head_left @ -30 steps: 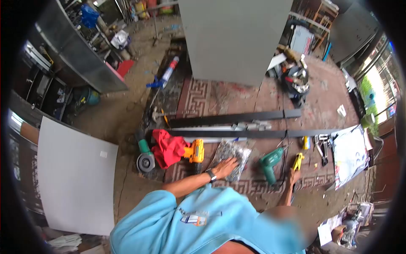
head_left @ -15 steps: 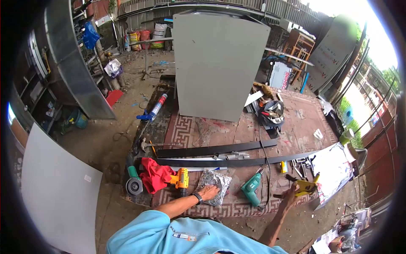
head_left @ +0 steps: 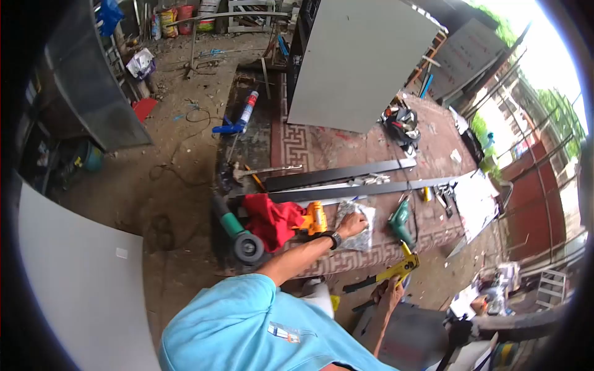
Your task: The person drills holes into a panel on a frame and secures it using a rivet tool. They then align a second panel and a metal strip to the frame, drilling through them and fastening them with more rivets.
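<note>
My left hand point(head_left: 352, 226) is on a clear plastic bag of small pieces point(head_left: 360, 238) at the table's near edge; its fingers are bent down into the bag, and what they pinch is too small to name. My right hand point(head_left: 388, 292) is wrapped round a yellow riveter-like tool point(head_left: 396, 270) with dark handles, held low beyond the table edge. Left of the bag lie an orange drill point(head_left: 314, 218), a red cloth point(head_left: 269, 219) and a green angle grinder point(head_left: 235, 229). To its right rests a green drill point(head_left: 401, 222).
Two dark metal strips point(head_left: 340, 175) lie across the patterned table cover point(head_left: 433, 123). Behind them stands a large grey panel box point(head_left: 362, 62). A hammer point(head_left: 266, 170) and a caulking gun point(head_left: 242, 117) are at left. A pale panel point(head_left: 80, 266) leans at lower left.
The view has shifted and tilted. My right hand has brought the yellow tool down and closer to my body. The fingers of my left hand, flatter before, are now bent on the bag.
</note>
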{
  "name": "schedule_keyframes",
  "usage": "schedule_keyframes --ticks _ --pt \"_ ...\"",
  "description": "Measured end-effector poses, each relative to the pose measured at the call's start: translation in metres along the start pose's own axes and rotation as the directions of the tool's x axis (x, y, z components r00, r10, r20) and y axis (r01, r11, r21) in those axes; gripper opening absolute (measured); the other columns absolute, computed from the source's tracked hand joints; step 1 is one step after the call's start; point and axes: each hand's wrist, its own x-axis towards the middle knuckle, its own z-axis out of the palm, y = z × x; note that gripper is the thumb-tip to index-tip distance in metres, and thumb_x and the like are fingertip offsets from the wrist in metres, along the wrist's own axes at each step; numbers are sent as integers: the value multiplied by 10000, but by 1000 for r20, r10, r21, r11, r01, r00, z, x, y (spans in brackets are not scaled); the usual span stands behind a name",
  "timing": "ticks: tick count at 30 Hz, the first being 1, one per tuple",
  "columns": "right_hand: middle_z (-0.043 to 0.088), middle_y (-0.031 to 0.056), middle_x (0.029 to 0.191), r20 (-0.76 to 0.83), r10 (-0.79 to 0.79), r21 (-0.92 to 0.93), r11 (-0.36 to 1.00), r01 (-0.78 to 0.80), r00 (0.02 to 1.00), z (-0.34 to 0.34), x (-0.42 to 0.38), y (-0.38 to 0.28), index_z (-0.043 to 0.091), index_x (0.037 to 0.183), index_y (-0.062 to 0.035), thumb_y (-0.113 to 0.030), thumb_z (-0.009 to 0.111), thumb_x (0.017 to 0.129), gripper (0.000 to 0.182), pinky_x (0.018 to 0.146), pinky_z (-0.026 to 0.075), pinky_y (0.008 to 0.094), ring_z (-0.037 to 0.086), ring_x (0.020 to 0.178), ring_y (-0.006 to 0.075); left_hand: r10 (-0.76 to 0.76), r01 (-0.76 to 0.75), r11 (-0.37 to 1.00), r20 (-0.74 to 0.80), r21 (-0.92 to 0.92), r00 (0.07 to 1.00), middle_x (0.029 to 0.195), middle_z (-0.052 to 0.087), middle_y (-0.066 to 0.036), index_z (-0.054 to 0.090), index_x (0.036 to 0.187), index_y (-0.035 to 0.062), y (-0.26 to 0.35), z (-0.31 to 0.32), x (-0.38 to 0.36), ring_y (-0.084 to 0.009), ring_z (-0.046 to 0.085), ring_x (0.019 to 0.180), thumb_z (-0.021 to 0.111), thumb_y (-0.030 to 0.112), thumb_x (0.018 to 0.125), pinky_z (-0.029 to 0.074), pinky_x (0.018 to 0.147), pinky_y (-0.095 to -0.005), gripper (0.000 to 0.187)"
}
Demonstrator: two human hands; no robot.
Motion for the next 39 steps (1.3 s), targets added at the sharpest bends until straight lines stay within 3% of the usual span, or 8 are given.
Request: schedule_keyframes --ticks 5,9,12,20,21,27,29,39 --pt "476 30 562 74 169 31 985 -172 983 42 -42 20 576 965 20 -456 461 932 491 332 322 231 403 355 105 -249 367 465 278 -806 928 809 647 -42 646 914 13 13 -49 -43 -114 592 683 569 156 880 488 598 -270 166" --pt "498 20 594 235 378 -77 925 -371 895 92 -23 27 553 844 -25 -492 473 916 480 355 297 220 401 389 94 -85 -68 681 -171 -729 982 799 623 -6 638 878 13 -12 -69 -54 -95 569 712 600 186 884 465 611 -232 178" --pt "452 3 532 436 375 -108 924 -367 818 129 9 42 551 853 -33 -565 435 902 547 349 279 220 387 361 91 -308 57 404 -77 -913 948 752 614 10 648 874 30 26 -152 -74 -71 555 644 592 160 883 462 631 -235 143" --pt "466 17 580 757 322 94 807 -583 568 238 -13 25 515 817 -57 -574 412 901 534 326 281 231 353 341 93 -428 -137 401 -317 -906 846 907 662 -64 632 981 51 59 -289 -132 -170 649 824 598 137 880 541 743 -299 136" --pt "483 11 648 806 285 87 810 -580 519 245 -18 38 481 1166 -67 -572 365 911 578 333 302 211 329 335 68 -412 -176 402 -349 -899 842 921 662 -63 629 996 58 61 -297 -142 -173 648 846 598 144 883 543 745 -298 145" --pt "512 28 663 861 260 48 815 -578 438 275 -75 43 498 1110 -40 -565 380 907 575 328 294 210 325 326 68 -421 -214 470 -430 -857 799 948 664 -54 623 1023 69 60 -329 -203 -169 645 887 605 159 881 536 761 -295 170" --pt "550 53 672 820 304 25 827 -561 485 287 -103 39 564 846 -14 -503 401 938 523 316 278 200 385 353 72 -425 -181 469 -401 -864 811 973 649 -53 612 1038 73 52 -346 -229 -164 620 906 627 167 867 512 767 -290 195" --pt "609 47 765 870 465 -313 777 -546 164 356 -274 85 597 947 -15 -352 515 932 348 367 289 200 373 419 54 -520 -215 417 -426 -883 740 1007 654 -64 619 1043 52 6 -452 -448 -162 628 925 623 119 858 540 749 -304 197"
